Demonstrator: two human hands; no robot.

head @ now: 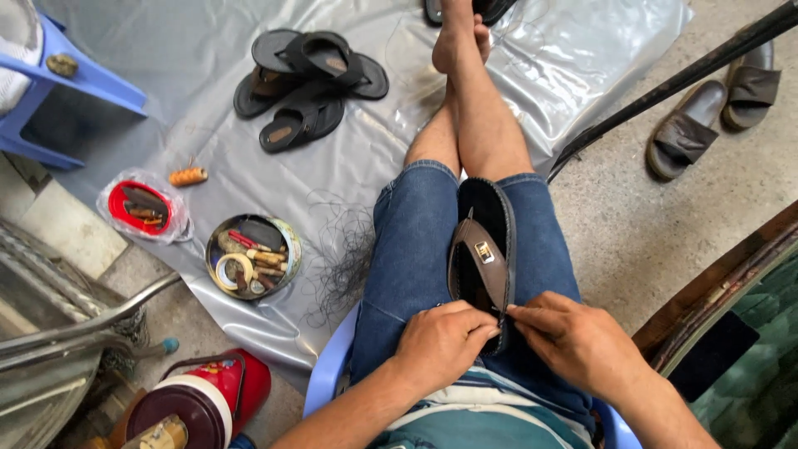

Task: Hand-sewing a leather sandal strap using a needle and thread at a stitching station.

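Both hands, left (445, 342) and right (573, 337), pinch one black sandal (482, 249) (three more sandals (306, 83) lie piled nearby).

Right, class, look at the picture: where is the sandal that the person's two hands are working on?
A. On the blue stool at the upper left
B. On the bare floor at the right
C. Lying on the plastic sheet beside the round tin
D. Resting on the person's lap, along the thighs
D: the dark sandal lies on the denim-clad lap, with the left hand and right hand pinching its near end.
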